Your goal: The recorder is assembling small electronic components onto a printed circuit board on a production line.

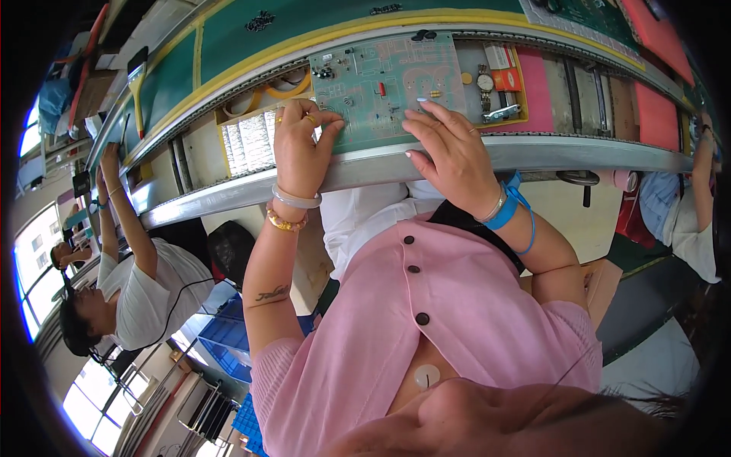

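A green circuit board (365,84) lies across the rails of a conveyor in front of me, with several small parts standing on it. Among them are a red part (381,89) near the middle and a dark cluster (324,73) at the upper left. My left hand (303,148) is at the board's near left corner, thumb and forefinger pinched together over its surface; whatever is between the tips is too small to make out. Over the near right part of the board, my right hand (454,156) has its fingers apart and holds nothing visible.
The silver conveyor rail (358,169) runs between me and the board. Beyond the board is a green surface (304,27) with black parts in piles. Below rail level, a yellow-edged tray (524,107) holds a wristwatch (485,82). A brush (137,84) and a co-worker (152,289) are at left.
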Motion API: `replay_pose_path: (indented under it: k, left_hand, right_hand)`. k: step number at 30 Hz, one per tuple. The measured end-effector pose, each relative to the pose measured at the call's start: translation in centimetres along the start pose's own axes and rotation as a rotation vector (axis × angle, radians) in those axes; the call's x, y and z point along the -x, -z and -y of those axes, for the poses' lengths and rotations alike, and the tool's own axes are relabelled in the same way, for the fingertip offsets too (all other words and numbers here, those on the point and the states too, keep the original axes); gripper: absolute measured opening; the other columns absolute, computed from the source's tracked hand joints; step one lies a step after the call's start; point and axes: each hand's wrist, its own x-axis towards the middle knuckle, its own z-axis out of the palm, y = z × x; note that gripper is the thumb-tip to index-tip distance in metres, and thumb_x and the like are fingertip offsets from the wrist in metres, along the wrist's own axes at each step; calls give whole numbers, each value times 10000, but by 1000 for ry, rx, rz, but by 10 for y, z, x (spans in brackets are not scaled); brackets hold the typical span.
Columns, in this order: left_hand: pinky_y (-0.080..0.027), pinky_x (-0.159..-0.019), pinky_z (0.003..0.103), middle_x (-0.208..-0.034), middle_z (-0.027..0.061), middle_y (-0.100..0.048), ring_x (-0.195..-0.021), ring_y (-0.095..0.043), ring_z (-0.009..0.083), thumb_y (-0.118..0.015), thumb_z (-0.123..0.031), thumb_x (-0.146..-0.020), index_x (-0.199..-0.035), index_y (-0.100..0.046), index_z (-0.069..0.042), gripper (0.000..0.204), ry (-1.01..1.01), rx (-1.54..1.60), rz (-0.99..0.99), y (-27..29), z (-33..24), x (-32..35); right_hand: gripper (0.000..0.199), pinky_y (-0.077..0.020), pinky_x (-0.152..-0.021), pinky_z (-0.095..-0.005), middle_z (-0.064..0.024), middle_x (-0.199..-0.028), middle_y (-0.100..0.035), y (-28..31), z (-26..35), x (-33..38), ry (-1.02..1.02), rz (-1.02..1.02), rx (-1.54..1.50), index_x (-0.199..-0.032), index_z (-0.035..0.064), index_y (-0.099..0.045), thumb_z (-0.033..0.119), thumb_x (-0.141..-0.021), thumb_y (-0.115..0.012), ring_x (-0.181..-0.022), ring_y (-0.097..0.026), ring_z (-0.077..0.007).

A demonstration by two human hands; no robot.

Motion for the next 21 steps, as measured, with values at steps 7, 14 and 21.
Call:
replay_pose_path:
  k: [7, 14, 21]
  left_hand:
    - [-423, -704, 369, -829, 67, -530, -819, -499, 264, -713, -88, -690, -774, -690, -84, 87, -128, -118, -16, 1, -7, -2]
    - [-455, -692, 336, -853, 21, -534, -816, -507, 235, -722, -109, -665, -788, -687, -134, 130, -311, -283, -17, 0, -5, 0]
    - [-459, -682, 336, -838, 19, -532, -820, -513, 234, -730, -128, -661, -759, -693, -138, 105, -316, -168, 17, 3, 2, -5]
  right_hand:
    - [390, -389, -950, -406, -61, -1180, -594, -1, 0, 2, 1, 2, 28, -1105, 71, -546, 118, -740, -675, -1198, -459, -255]
    - [349, -394, -944, -397, -67, -1175, -595, -1, 1, 1, 12, 0, 35, -1074, 64, -563, 118, -745, -668, -1177, -475, -250]
    - [347, -391, -936, -381, -80, -1160, -570, 0, 0, 1, 60, 7, 81, -1059, 56, -547, 145, -747, -669, -1146, -473, -246]
